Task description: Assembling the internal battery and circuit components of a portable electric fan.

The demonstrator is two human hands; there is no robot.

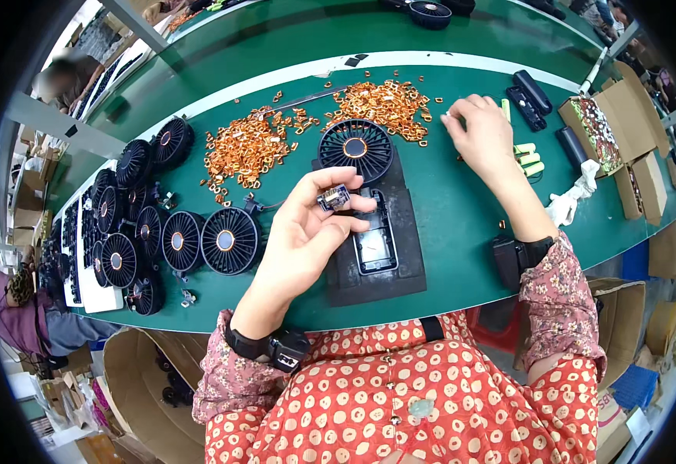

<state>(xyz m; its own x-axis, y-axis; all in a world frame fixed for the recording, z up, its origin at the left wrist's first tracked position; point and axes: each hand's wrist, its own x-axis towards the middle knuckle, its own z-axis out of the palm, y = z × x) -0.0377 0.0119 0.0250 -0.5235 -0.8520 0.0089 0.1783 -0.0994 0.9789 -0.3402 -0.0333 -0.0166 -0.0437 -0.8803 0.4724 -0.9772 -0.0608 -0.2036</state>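
Observation:
My left hand (303, 232) is closed on a small circuit board (333, 198) with metal parts, held at its fingertips. The hand is over a black handheld fan (355, 148), whose open handle (376, 240) shows a hollow inside. The fan lies face up on a dark pad (409, 263). My right hand (481, 135) is over the table to the right of a pile of small orange rings (384, 107), close to several light-green battery cells (529, 158). Its fingers are bent together, and what they hold, if anything, is hidden.
Another orange heap (246, 147) lies left of the fan. Several round black fans (229, 241) crowd the table's left side, some with wires. At right are black handle shells (530, 100), a crumpled white cloth (574, 197) and an open cardboard box (624, 124) of small parts.

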